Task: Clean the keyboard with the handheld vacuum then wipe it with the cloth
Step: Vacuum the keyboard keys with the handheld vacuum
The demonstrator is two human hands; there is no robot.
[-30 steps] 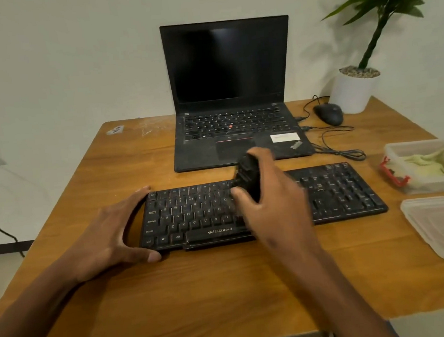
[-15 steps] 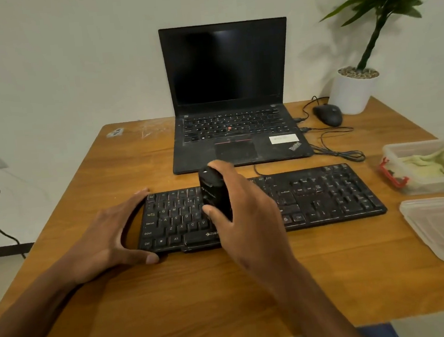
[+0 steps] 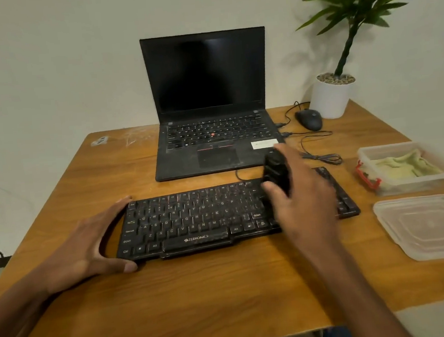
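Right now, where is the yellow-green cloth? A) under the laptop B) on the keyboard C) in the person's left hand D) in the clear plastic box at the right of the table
D: the yellow-green cloth lies inside the open clear plastic box at the table's right edge, while the left hand only steadies the black keyboard.

Right hand (image 3: 303,201) grip wraps the black handheld vacuum (image 3: 276,173), upright over the right half of the Zebronics keyboard (image 3: 193,222). Left hand (image 3: 88,247) braces the keyboard's left end, thumb at its near corner. Right of the grip: cloth (image 3: 408,166) in an open container (image 3: 405,184), lid (image 3: 432,226) nearer. Laptop (image 3: 210,110) behind, on the table (image 3: 199,291).
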